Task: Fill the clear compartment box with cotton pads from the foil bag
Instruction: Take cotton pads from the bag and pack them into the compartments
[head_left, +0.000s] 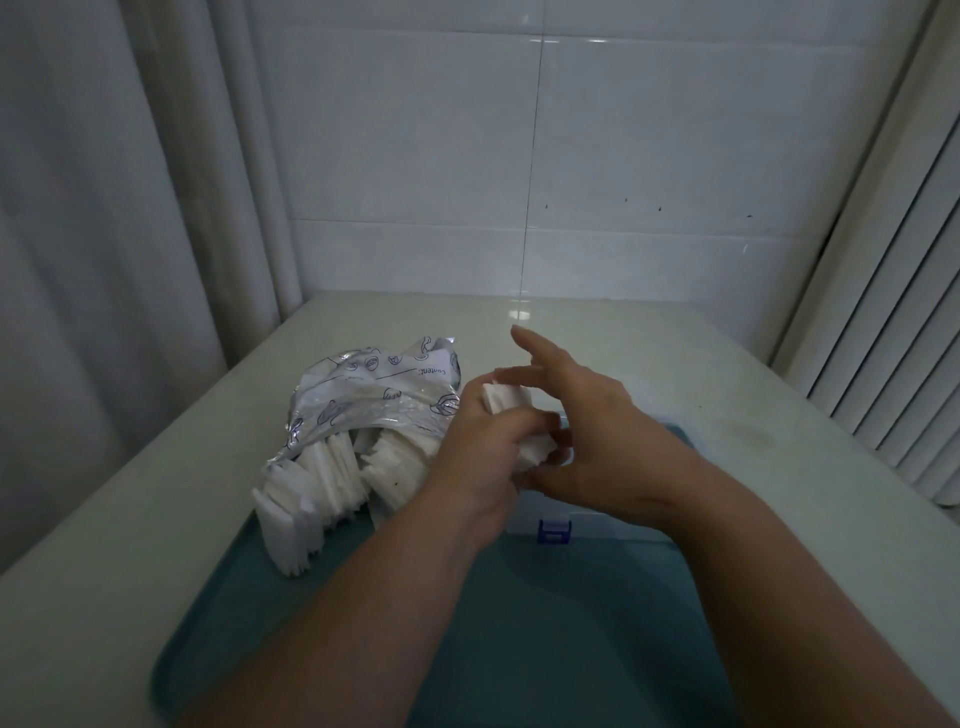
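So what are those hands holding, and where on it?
A stack of cotton pads: the left hand grips its middle; the right hand seems to touch its ends.

Under your grip and reaching back toward you lies a teal tray (545, 623), flat on a pale countertop (130, 519) that runs on beyond the grip to a white tiled wall (415, 156). Well to the left of the grip a pale curtain (104, 208) hangs in folds down past the counter's edge. Well to the right stands a white slatted panel (883, 338), possibly a blind or a radiator cover; the dim light leaves that unclear.
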